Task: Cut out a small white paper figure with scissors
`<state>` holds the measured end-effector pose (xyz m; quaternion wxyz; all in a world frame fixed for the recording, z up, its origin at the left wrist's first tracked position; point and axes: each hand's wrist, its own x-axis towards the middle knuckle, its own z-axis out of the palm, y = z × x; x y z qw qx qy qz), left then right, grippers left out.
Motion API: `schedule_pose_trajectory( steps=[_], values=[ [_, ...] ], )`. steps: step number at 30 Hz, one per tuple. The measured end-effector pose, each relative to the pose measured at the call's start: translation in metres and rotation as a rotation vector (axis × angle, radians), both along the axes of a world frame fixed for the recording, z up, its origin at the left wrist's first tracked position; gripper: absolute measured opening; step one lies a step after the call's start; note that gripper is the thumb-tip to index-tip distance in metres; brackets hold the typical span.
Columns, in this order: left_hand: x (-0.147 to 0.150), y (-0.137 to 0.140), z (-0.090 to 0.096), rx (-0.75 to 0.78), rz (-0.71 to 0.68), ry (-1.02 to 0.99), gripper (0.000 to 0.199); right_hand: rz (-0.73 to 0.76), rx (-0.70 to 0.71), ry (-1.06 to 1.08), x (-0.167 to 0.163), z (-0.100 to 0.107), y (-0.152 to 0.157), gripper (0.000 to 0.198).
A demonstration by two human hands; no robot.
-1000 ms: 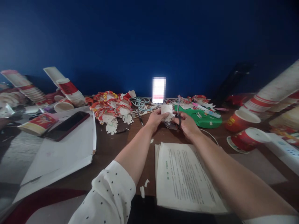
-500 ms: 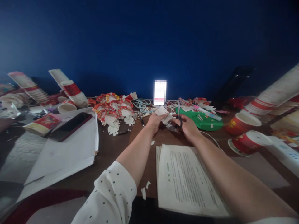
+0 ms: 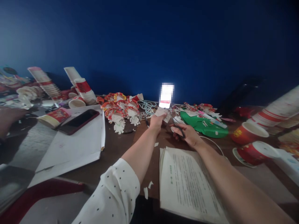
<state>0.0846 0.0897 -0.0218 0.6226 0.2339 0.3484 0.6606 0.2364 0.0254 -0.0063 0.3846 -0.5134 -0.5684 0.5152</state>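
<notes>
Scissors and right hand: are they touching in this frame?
Touching. The head view shows the scissors gripped in the right hand, with the dark handle lying directly against it.

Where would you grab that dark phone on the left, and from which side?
Probably by its two long edges near the right end, coming from above and the right. The phone lies flat, screen up, so its slim edges offer the grip, and a paper cup crowds its left end.
</notes>
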Motion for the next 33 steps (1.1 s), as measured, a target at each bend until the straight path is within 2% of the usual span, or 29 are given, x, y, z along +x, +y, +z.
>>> schedule_pose_trajectory(
  steps=[9,17,24,33],
  values=[
    [-0.002,0.006,0.001,-0.060,0.052,0.035,0.017,0.040,-0.001,-0.026,0.001,-0.005,0.001,0.040],
    [-0.003,0.001,0.007,-0.079,0.014,-0.093,0.022,0.030,0.009,-0.042,-0.001,-0.003,0.001,0.041],
    [-0.004,0.003,0.005,-0.113,-0.031,-0.097,0.021,0.025,0.015,-0.042,-0.002,-0.004,0.001,0.043],
    [0.000,0.000,0.004,-0.064,-0.053,-0.116,0.026,-0.014,0.002,0.014,-0.010,0.001,-0.005,0.034]
  ],
)
